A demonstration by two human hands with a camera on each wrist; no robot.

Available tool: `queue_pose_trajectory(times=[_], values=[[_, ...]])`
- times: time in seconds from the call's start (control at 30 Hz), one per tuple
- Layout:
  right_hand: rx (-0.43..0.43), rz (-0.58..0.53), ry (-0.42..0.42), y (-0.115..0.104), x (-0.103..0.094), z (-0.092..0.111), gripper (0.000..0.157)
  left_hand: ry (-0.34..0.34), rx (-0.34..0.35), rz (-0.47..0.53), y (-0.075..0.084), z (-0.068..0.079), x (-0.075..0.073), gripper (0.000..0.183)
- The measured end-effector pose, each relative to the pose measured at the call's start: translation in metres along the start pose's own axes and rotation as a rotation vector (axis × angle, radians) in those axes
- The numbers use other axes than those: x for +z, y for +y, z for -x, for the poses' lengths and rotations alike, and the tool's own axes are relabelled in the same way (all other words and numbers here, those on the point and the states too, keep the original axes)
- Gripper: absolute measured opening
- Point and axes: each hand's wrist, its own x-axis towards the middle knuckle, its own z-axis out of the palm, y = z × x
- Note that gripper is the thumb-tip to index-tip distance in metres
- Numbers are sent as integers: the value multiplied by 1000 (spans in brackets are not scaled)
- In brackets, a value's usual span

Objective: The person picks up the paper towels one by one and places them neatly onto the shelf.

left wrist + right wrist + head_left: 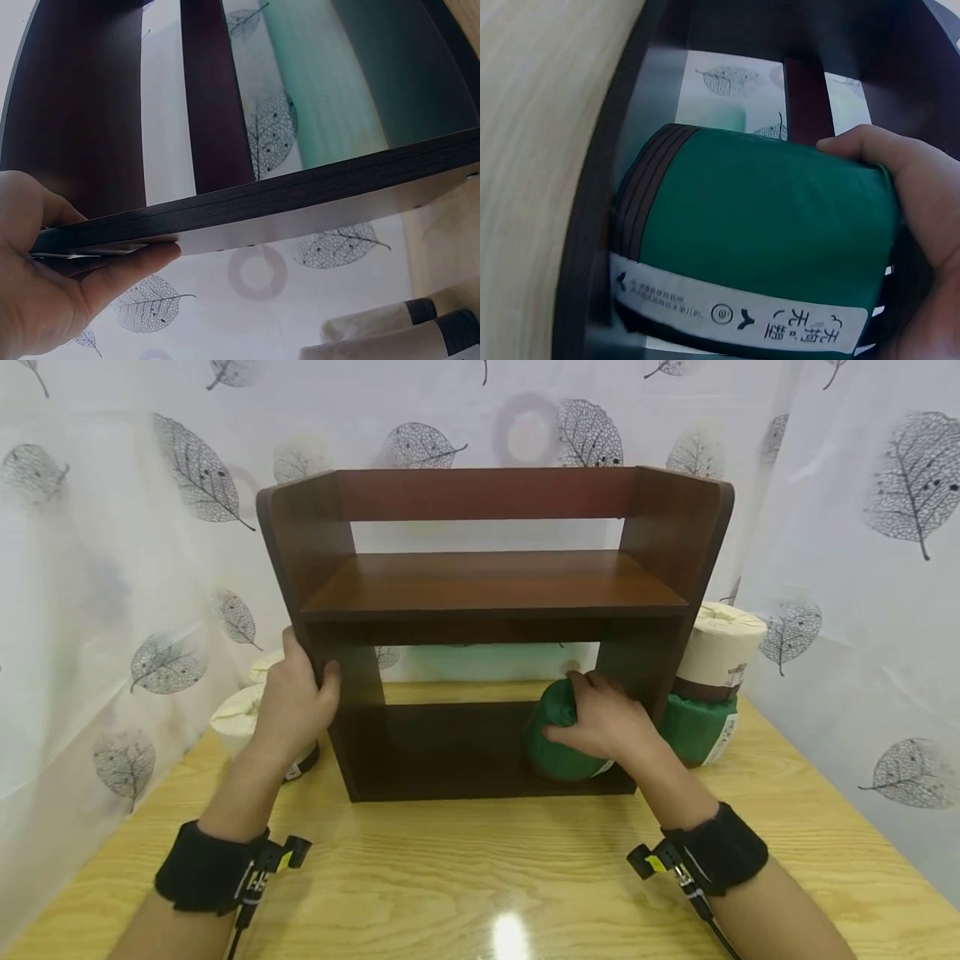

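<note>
A dark brown two-tier wooden shelf (491, 583) stands upright on the table. My left hand (294, 702) grips the edge of its left side panel, and in the left wrist view the thumb and fingers lie on either side of the board (247, 196). In the lower compartment, toward the right side, a green wrapped paper roll (553, 752) stands on the bottom board. My right hand (603, 720) holds this roll from above, fingers around its top. Close up in the right wrist view, the green roll (765, 225) shows a brown band and a white printed label.
Right of the shelf, a cream wrapped roll (723, 643) sits on top of another green roll (697, 728). Cream rolls (238, 718) stand to the left, partly behind my left arm. A leaf-patterned curtain (480, 410) hangs behind the wooden table (420, 868).
</note>
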Motion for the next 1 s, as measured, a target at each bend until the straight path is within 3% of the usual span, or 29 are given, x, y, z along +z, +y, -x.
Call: queue_pose_trajectory(times=[0.27,0.43,0.6,1.0], values=[[86,-36,-87,-1,9,-21,100,5,-1,-20,0,-2,0,48],[57,-32,-66,-3,15,-26,102,-7,-12,-29,0,-1,1,47],[14,20,-24,-3,19,-20,91,12,-17,-10,1,0,1,46],[-28,49,-23,0,27,-19,84,13,-19,-20,2,0,1,47]])
